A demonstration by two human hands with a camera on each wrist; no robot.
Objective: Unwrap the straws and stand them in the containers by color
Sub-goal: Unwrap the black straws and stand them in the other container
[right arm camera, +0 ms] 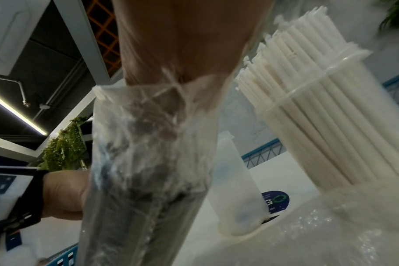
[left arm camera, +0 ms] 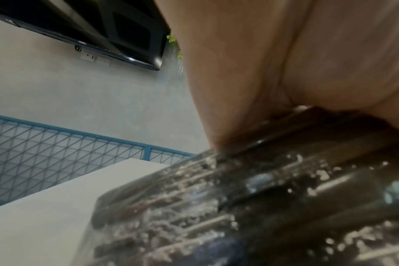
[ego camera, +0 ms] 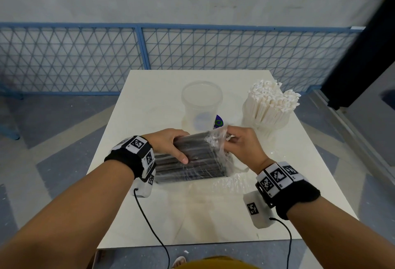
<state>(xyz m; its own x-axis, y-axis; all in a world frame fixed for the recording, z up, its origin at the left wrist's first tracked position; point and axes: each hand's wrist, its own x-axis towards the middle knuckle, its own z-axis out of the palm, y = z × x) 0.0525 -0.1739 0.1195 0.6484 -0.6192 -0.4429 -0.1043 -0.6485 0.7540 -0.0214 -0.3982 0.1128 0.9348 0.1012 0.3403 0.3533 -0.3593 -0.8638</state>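
Observation:
A pack of black straws (ego camera: pixel 196 162) in clear plastic wrap lies near the table's middle, its far end lifted. My left hand (ego camera: pixel 171 145) grips the pack from above, fingers curled over its far side and thumb on top. My right hand (ego camera: pixel 237 140) pinches the crumpled wrap (ego camera: pixel 215 138) at the pack's far right end. The left wrist view shows the black straws (left arm camera: pixel 262 207) under my palm. In the right wrist view the wrap (right arm camera: pixel 148 144) hangs from my fingers. An empty clear container (ego camera: pixel 202 104) stands behind. A second container (ego camera: pixel 267 115) at the back right holds white straws (ego camera: pixel 271 95).
The cream table (ego camera: pixel 203 215) has bare room toward me. A loose sheet of clear wrap (ego camera: pixel 226 183) lies right of the pack. A dark round sticker (ego camera: pixel 218 122) sits beside the empty container. A blue mesh fence (ego camera: pixel 85 59) runs behind the table.

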